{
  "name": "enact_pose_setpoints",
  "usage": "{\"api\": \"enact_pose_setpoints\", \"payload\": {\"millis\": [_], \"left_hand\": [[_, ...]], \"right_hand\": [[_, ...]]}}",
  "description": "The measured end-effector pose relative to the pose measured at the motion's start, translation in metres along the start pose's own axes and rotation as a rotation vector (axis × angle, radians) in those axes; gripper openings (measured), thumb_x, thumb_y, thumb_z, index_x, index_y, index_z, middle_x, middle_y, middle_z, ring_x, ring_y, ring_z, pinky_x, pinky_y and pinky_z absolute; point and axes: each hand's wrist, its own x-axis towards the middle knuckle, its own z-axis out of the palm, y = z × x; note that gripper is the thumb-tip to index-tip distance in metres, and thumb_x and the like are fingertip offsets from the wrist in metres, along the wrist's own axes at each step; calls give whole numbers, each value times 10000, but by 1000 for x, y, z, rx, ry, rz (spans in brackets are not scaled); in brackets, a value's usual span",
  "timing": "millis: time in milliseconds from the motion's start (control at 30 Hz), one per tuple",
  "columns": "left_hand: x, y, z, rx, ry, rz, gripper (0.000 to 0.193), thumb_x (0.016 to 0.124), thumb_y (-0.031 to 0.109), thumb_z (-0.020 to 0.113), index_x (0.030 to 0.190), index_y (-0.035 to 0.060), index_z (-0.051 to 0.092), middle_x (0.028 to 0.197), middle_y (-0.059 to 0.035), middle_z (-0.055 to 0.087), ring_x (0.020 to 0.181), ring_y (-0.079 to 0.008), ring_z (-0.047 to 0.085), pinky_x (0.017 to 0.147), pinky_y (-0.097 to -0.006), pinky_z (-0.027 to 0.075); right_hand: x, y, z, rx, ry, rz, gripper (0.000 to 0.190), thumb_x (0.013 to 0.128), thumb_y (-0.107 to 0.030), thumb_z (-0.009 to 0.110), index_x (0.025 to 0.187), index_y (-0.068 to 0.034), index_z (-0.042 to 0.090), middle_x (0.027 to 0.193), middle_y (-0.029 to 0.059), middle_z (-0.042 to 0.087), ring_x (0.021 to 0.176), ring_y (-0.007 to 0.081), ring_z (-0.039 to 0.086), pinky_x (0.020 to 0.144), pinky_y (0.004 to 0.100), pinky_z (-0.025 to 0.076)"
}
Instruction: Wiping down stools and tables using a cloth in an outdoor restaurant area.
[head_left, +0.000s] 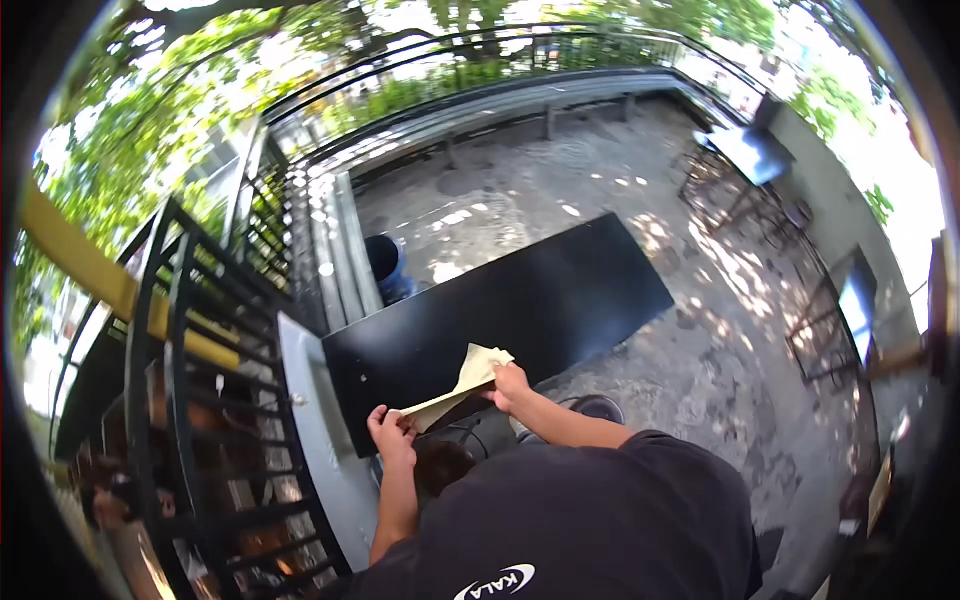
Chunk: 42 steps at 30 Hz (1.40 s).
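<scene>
A pale yellow cloth (456, 394) is stretched between my two hands at the near edge of a black rectangular table (517, 307). My left hand (391, 433) pinches one end of it, close to the table's near left corner. The other end is gripped by my right hand (508, 386), and a loose bunched part stands up above those fingers. Between the hands the cloth hangs as a folded band, partly over the tabletop. Some of my right fingers are hidden behind the cloth.
A blue bucket (391, 270) stands beyond the table, beside a slatted bench (352, 247). Black metal railing (217, 360) and a pale wall (319, 420) border the left. Smaller tables (750, 154) stand along the right wall. Behind the left railing, a person (112, 502) is partly visible.
</scene>
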Motion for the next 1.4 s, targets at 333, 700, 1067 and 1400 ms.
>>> {"api": "enact_pose_setpoints", "payload": {"millis": [333,700,1067,1400], "left_hand": [[-38,29,96,278,-724,92,626,972,-27,559,1552,141,392,981,-38,636,854,-132,660,788,-305,599],[6,-17,94,476,-550,-44,157,938,14,589,1081,45,647,996,-50,686,873,-156,699,747,-304,612],[90,-38,121,655,-447,55,118,904,56,631,1004,62,694,822,-1,655,702,-108,621,624,-265,514],[72,-39,107,718,-663,-166,285,981,137,653,1263,130,609,1115,6,680,917,-114,668,768,-280,555]], "right_hand": [[-68,-86,31,-1014,-417,-708,409,930,-307,672,1270,-79,662,1090,112,740,995,211,706,876,355,542],[-83,-73,-7,-1470,-307,-841,282,847,-118,595,1128,-98,585,952,183,697,925,399,675,798,528,516],[32,-105,-16,-1647,-212,-442,242,784,-141,655,1020,-137,712,961,120,754,916,298,733,783,439,575],[52,-93,-52,-1448,-335,-627,411,828,-177,653,1230,-96,670,1129,197,716,1059,384,674,938,458,525]]}}
